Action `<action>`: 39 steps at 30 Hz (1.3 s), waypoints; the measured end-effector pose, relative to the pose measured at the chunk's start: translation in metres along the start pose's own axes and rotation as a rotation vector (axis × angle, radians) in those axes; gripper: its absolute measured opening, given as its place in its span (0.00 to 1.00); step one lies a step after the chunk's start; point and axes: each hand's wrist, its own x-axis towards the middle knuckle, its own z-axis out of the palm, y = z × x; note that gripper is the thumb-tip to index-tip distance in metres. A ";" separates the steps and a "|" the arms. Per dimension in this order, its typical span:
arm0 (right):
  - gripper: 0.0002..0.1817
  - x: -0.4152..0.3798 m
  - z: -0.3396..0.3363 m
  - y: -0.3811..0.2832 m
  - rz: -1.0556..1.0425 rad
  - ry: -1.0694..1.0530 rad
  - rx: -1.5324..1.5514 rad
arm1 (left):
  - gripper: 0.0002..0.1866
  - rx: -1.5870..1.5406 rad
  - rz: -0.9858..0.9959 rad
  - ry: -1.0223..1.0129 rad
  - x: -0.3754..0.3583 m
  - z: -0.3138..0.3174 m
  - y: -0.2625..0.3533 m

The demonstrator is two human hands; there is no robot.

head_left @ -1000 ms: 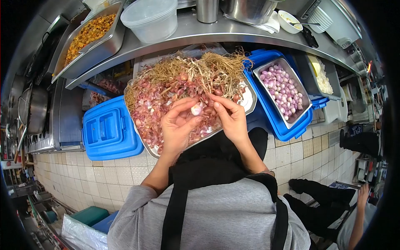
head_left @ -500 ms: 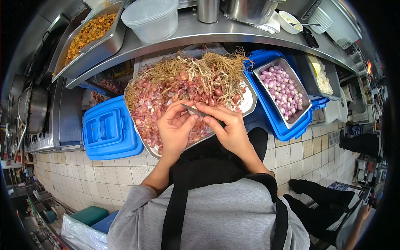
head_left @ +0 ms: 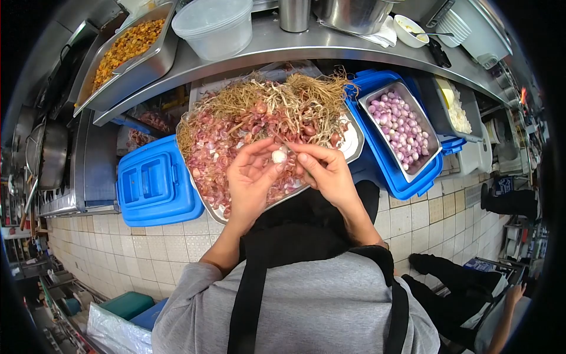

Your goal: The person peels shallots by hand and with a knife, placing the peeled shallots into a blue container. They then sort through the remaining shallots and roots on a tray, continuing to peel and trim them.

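Note:
My left hand (head_left: 250,180) pinches a small pale peeled shallot (head_left: 278,156) between thumb and fingers. My right hand (head_left: 325,171) is closed around a small knife whose blade is mostly hidden; its fingertips touch the shallot. Both hands hover over a large steel tray (head_left: 352,144) heaped with purple shallot skins, unpeeled shallots and dry stringy roots (head_left: 277,100).
A smaller steel pan of peeled shallots (head_left: 400,127) rests on a blue crate (head_left: 413,180) at right. Another blue crate (head_left: 154,183) sits at left. A steel counter (head_left: 306,44) above holds a food tray (head_left: 127,50), plastic tub (head_left: 215,26) and pots. Another person's legs and hand (head_left: 501,307) are at lower right.
The knife blade that lay across the shallot half a second ago has dropped out of sight, and the pale peeled shallot shows again between my fingertips.

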 end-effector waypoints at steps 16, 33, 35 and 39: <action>0.13 0.014 -0.008 0.016 -0.513 0.478 -0.795 | 0.14 -0.396 -0.183 0.062 0.007 -0.001 -0.001; 0.16 0.000 0.015 0.002 -0.434 0.157 -0.632 | 0.15 -0.293 -0.175 0.178 0.009 -0.008 -0.011; 0.17 -0.001 0.017 0.001 -0.417 0.143 -0.631 | 0.16 -0.237 -0.168 0.185 0.008 -0.007 -0.012; 0.17 0.000 0.016 0.002 -0.434 0.092 -0.626 | 0.17 -0.221 -0.172 0.144 0.006 -0.005 -0.009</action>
